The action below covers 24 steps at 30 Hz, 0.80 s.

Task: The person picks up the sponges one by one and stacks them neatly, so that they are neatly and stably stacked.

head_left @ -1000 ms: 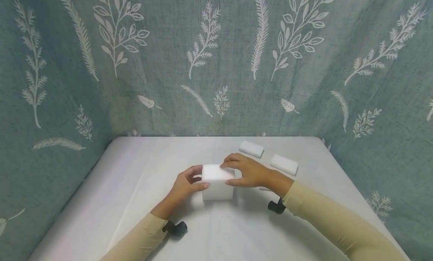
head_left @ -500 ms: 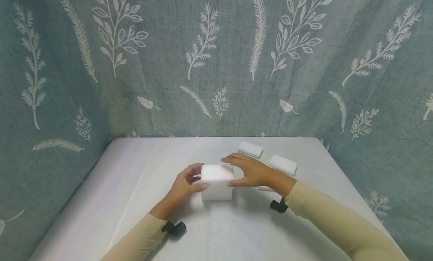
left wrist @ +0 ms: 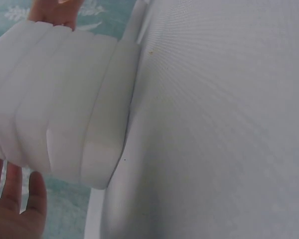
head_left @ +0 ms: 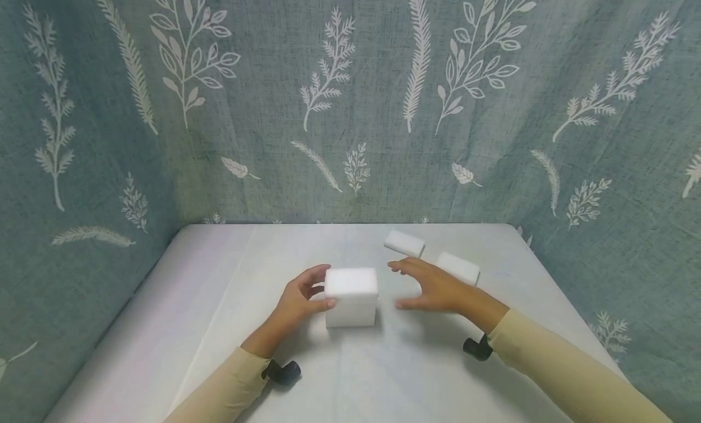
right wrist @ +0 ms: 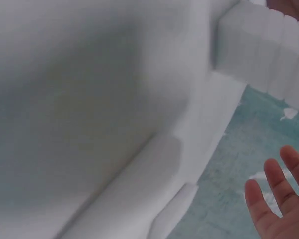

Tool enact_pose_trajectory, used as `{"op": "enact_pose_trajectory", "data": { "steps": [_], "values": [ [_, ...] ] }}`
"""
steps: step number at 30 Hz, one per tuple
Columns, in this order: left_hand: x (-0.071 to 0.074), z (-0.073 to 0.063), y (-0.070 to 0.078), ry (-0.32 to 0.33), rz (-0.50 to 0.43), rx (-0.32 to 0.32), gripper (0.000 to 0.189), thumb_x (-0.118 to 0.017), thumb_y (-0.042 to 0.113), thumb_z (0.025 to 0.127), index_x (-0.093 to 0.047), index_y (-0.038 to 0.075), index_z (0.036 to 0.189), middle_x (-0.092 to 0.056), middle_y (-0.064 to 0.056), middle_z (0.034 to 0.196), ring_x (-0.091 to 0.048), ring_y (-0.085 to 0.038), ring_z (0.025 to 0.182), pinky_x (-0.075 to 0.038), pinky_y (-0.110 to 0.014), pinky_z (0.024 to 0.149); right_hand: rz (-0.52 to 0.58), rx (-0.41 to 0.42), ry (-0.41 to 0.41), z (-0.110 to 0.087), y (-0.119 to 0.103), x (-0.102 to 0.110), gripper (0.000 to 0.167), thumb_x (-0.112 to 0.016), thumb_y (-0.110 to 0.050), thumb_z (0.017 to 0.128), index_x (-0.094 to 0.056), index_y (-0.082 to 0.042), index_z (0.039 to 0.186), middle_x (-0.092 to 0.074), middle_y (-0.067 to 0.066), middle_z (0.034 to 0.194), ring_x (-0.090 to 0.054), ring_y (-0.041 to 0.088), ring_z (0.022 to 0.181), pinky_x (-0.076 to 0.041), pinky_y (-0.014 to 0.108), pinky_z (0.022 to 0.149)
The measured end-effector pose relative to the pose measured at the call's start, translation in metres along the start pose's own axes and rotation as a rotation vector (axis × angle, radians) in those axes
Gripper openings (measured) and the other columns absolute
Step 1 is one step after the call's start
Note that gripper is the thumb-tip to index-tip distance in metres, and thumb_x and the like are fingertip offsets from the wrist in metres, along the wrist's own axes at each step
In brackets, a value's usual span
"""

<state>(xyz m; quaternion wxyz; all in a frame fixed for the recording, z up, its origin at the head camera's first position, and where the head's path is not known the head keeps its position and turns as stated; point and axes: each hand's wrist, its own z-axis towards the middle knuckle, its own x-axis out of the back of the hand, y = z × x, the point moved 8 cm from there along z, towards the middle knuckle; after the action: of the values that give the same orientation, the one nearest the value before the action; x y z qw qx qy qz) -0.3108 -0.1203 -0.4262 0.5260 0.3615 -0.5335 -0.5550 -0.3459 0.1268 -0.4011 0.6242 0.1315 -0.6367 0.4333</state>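
Several white slabs with rounded edges, sponge-like in look, stand piled flat in one stack (head_left: 352, 301) on the table. My left hand (head_left: 301, 295) holds the stack's left side, thumb at the front corner and fingers toward the back. In the left wrist view the slab layers (left wrist: 65, 104) lie evenly against each other, with the fingers of my left hand (left wrist: 15, 214) close to them. My right hand (head_left: 435, 286) hovers to the right of the stack, apart from it and holding nothing. In the right wrist view its fingers (right wrist: 276, 184) are spread.
Two loose white slabs lie on the table behind my right hand, a farther slab (head_left: 404, 243) and a nearer slab (head_left: 459, 268). A black camera (head_left: 282, 373) hangs under each wrist. Patterned green-grey cloth (head_left: 263, 106) encloses the white table (head_left: 263, 246).
My right hand has let go of the stack's upper right side and moved away to the right. My left hand and the stack have stayed in place.
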Motion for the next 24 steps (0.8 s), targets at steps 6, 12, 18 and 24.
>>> {"op": "enact_pose_trajectory", "data": {
  "steps": [6, 12, 18, 24],
  "values": [
    [0.0, 0.0, 0.001, 0.008, -0.008, -0.017, 0.072, -0.083, 0.004, 0.075, -0.049, 0.003, 0.138, -0.055, -0.016, 0.133, -0.051, -0.038, 0.123, -0.036, -0.055, 0.105, -0.028, -0.087, -0.014, -0.023, 0.02, -0.003, 0.073, -0.077, -0.043, 0.081, -0.048, -0.014, 0.143, -0.049, 0.003, 0.14, -0.045, 0.024, 0.129, -0.038, 0.048, 0.105],
    [0.0, 0.0, 0.002, 0.012, -0.029, -0.035, 0.067, -0.082, 0.003, 0.075, -0.051, 0.002, 0.134, -0.057, -0.017, 0.13, -0.051, -0.036, 0.122, -0.036, -0.053, 0.106, -0.097, -0.106, -0.025, -0.042, 0.04, -0.007, 0.072, -0.078, -0.042, 0.08, -0.052, -0.009, 0.138, -0.052, 0.007, 0.136, -0.044, 0.03, 0.129, -0.037, 0.05, 0.105],
    [0.001, 0.0, 0.001, 0.019, -0.023, -0.022, 0.068, -0.083, 0.006, 0.076, -0.05, -0.001, 0.134, -0.057, -0.015, 0.13, -0.051, -0.035, 0.122, -0.036, -0.054, 0.106, -0.074, -0.146, -0.043, -0.052, 0.05, -0.008, 0.072, -0.078, -0.043, 0.079, -0.053, -0.01, 0.138, -0.05, 0.008, 0.139, -0.037, 0.033, 0.135, -0.032, 0.053, 0.108],
    [0.003, -0.001, 0.0, 0.028, -0.027, -0.016, 0.068, -0.084, 0.006, 0.075, -0.05, -0.001, 0.134, -0.058, -0.016, 0.129, -0.052, -0.036, 0.122, -0.035, -0.055, 0.106, -0.091, -0.18, -0.072, -0.057, 0.056, -0.01, 0.071, -0.079, -0.041, 0.079, -0.054, -0.01, 0.137, -0.049, 0.011, 0.14, -0.038, 0.034, 0.134, -0.034, 0.054, 0.106]
  ]
}}
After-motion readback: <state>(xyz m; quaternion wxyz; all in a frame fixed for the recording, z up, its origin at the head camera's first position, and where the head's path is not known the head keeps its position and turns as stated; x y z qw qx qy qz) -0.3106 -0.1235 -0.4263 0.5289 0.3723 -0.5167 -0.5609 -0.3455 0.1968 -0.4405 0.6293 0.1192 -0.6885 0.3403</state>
